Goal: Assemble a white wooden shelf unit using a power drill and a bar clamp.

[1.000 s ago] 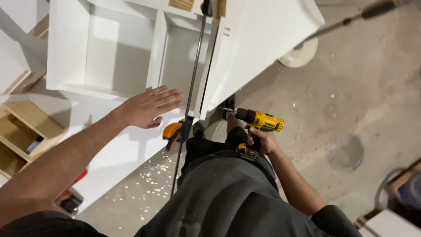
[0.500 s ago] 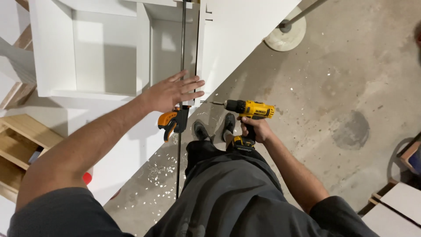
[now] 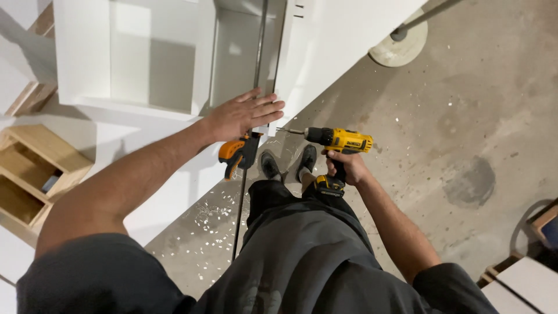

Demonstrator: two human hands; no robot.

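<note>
From the head view, one yellow cordless drill (image 3: 340, 141) sits in the right hand (image 3: 344, 168), whose fingers wrap its grip, its bit aimed at the edge of one white cabinet (image 3: 133, 58), where the left hand (image 3: 241, 115) presses flat, fingers straight and barely spread, above one orange-handled bar clamp (image 3: 235, 154).
</note>
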